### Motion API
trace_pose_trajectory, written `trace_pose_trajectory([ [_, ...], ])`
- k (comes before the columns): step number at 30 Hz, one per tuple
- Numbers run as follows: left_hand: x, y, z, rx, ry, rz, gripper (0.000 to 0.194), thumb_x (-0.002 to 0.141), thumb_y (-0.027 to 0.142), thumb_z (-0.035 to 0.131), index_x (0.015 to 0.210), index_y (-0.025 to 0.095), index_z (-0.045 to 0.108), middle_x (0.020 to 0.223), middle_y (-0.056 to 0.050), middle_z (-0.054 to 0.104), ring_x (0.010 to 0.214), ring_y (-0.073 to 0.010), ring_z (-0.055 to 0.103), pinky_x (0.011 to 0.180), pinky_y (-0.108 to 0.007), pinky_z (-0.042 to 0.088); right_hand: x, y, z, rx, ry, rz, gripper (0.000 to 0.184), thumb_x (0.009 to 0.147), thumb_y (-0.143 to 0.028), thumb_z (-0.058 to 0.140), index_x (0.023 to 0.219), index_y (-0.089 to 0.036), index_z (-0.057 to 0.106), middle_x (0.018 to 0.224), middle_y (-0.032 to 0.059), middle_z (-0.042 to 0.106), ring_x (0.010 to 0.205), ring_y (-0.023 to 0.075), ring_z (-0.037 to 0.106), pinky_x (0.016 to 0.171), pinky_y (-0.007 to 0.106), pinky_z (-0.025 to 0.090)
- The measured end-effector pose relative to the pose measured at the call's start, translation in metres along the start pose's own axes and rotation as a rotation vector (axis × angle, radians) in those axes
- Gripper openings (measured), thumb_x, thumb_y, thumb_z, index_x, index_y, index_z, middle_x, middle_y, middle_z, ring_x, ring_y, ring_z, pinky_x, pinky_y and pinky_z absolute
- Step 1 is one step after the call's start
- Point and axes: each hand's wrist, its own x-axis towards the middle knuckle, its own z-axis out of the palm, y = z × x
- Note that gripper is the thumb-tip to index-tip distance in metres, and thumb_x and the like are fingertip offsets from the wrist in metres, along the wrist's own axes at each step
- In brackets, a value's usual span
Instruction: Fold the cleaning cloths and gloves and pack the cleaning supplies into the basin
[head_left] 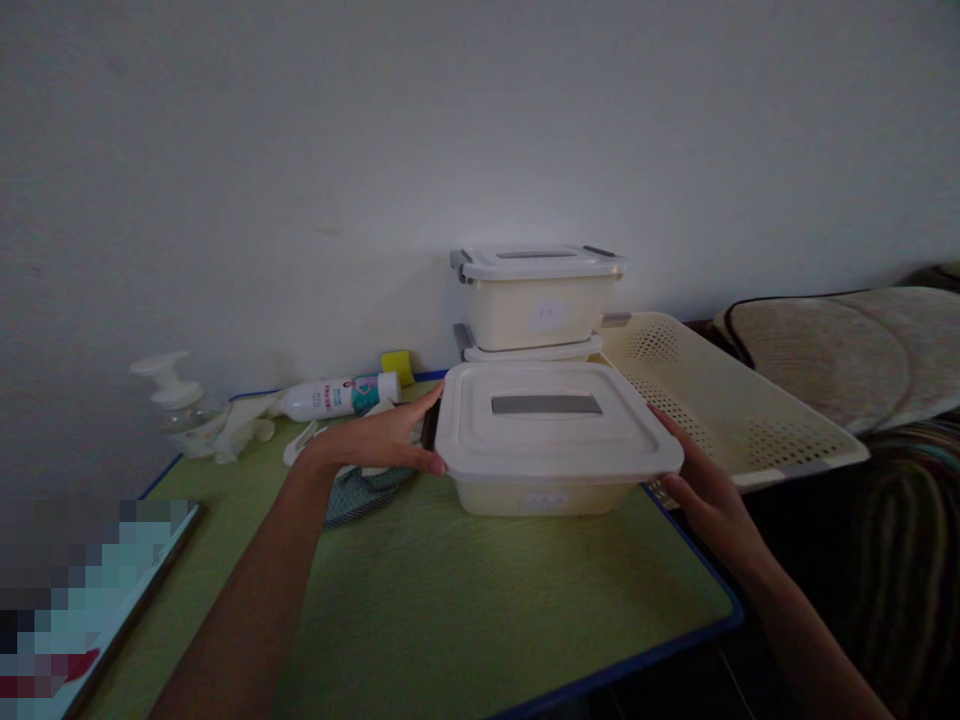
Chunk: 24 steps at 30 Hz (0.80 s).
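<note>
My forearms (259,590), two; left hand (382,437), right hand (706,500): half-curled, clasping one box (555,440) by its ends; best kept level.

**Bare to the Edge of View**

We see 2 hands of the person, both bare: the left hand (382,437) and the right hand (707,497). Each joins a bare forearm through a narrower wrist. The left forearm (259,570) broadens steadily towards the elbow end, and the right forearm (806,630) looks slim and evenly tapered. On each hand we make out slender fingers and a thumb with a rounded tip, the left thumb (421,458) showing more plainly. The outlines look smooth to us. In this dim light we cannot make out nails, creases or fine marks.
</note>
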Motion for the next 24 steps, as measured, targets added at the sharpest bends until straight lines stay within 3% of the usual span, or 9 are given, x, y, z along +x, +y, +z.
trace_pose_trajectory([
  [5, -0.0024, 0.0059, 0.0005, 0.026, 0.009, -0.005, 0.092, 0.056, 0.039, 0.076, 0.136, 0.024, 0.033, 0.147, -0.005, 0.020, 0.135, -0.0289, 0.017, 0.109, -0.040, 0.014, 0.0002, -0.0052, 0.0011, 0.003, 0.006, 0.004, 0.053, 0.078, -0.048, 0.056, 0.129, -0.036, 0.043, 0.143, -0.0025, 0.032, 0.132, 0.0262, 0.025, 0.106, 0.044, 0.030],
  [10, -0.0015, 0.0049, -0.0001, 0.007, 0.028, 0.053, 0.084, 0.056, 0.034, 0.077, 0.131, 0.025, 0.042, 0.142, -0.005, 0.036, 0.133, -0.0298, 0.024, 0.108, -0.038, 0.020, 0.0006, -0.0082, -0.0008, -0.034, 0.003, 0.002, 0.052, 0.079, -0.047, 0.055, 0.128, -0.035, 0.045, 0.143, -0.0018, 0.033, 0.133, 0.0262, 0.025, 0.104, 0.044, 0.033],
  [19, -0.0012, 0.0078, 0.0014, -0.027, 0.041, 0.050, 0.082, 0.054, 0.032, 0.078, 0.129, 0.026, 0.044, 0.143, -0.005, 0.033, 0.134, -0.0309, 0.021, 0.109, -0.042, 0.015, 0.0013, -0.0054, -0.0037, -0.036, -0.014, -0.017, 0.051, 0.079, -0.045, 0.056, 0.128, -0.036, 0.044, 0.142, -0.0025, 0.034, 0.132, 0.0264, 0.025, 0.106, 0.046, 0.028],
  [24, -0.0012, 0.0041, -0.0007, 0.006, 0.037, 0.054, 0.087, 0.056, 0.035, 0.077, 0.134, 0.026, 0.038, 0.145, -0.004, 0.028, 0.135, -0.0288, 0.020, 0.109, -0.039, 0.015, 0.0011, -0.0076, -0.0030, -0.043, -0.023, -0.017, 0.052, 0.080, -0.046, 0.055, 0.129, -0.035, 0.043, 0.143, -0.0014, 0.033, 0.132, 0.0257, 0.025, 0.106, 0.045, 0.029],
])
